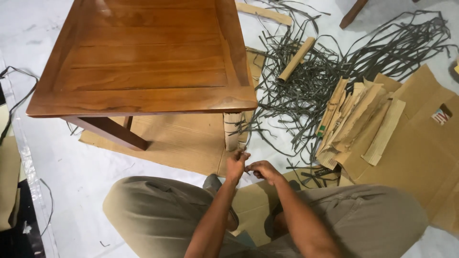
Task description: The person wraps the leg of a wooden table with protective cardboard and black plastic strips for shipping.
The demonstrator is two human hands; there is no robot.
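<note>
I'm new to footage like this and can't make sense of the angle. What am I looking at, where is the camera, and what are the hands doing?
The camera sits on a person's head and looks down, so you see their own arms and bent knees from above. There is only this one view. The person crouches on a pale floor beside a wooden table. Its near leg is wrapped in cardboard bound with dark strap. The left hand touches the bottom of that wrapping; the right hand pinches something thin beside it, too small to identify. Flat cardboard lies under the table. To the right lie a tangle of cut straps and a pile of torn cardboard pieces.
</note>
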